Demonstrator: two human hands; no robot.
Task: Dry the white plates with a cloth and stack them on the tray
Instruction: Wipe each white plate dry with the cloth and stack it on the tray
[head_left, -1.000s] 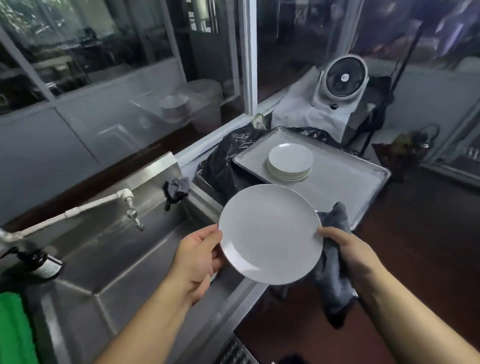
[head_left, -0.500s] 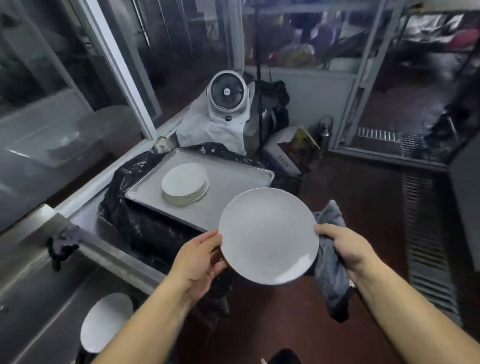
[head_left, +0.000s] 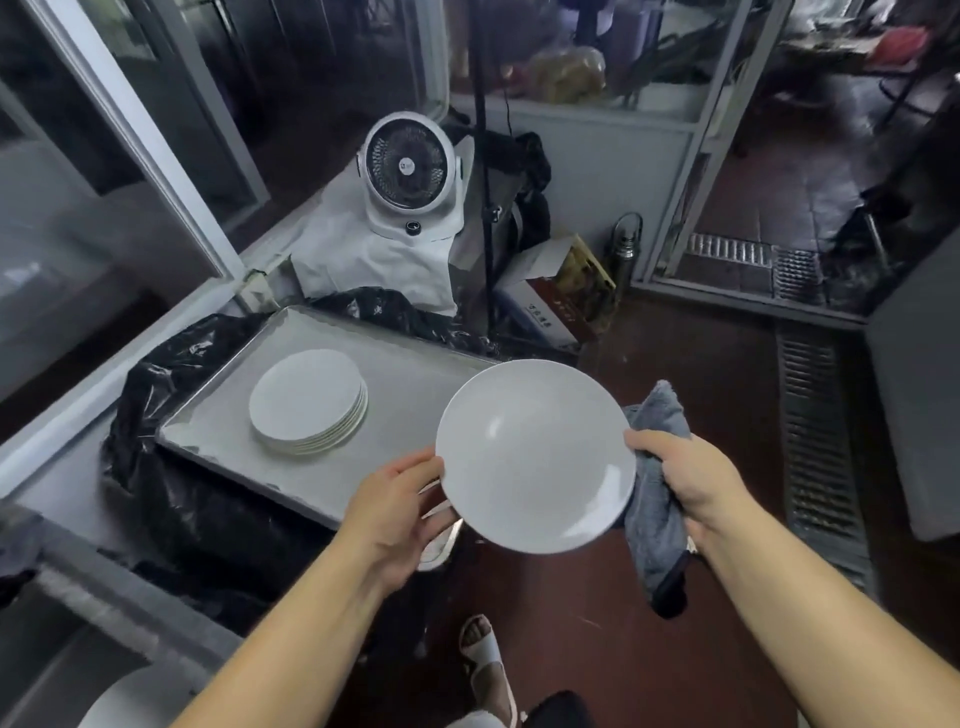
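Turned further from the sink than a second ago, the person now faces the tray squarely, and the round white ceramic plate (head_left: 535, 454) hangs in the air just off the tray's near right corner, tilted with its face toward the camera. The left hand (head_left: 395, 512) holds the plate's left rim, thumb on the face and fingers curled behind it. The right hand (head_left: 691, 480) grips the right rim together with a crumpled grey-blue terry cloth (head_left: 655, 512), which bunches behind the plate and hangs below the wrist. A stack of matching white plates (head_left: 307, 400) sits toward the left of the rectangular grey metal tray (head_left: 405, 395), which rests on a bin lined with a black plastic bag (head_left: 182, 499).

The drying appears finished and the placing step at hand. To do it well, the plate should be levelled, carried left over the stack and lowered centred on the top plate, with the fingers beneath it slid out last so that china does not knock on china. The trailing cloth should be kept from catching between plates.

Behind the tray stands a round white electric fan (head_left: 408, 174) on a white-draped base.
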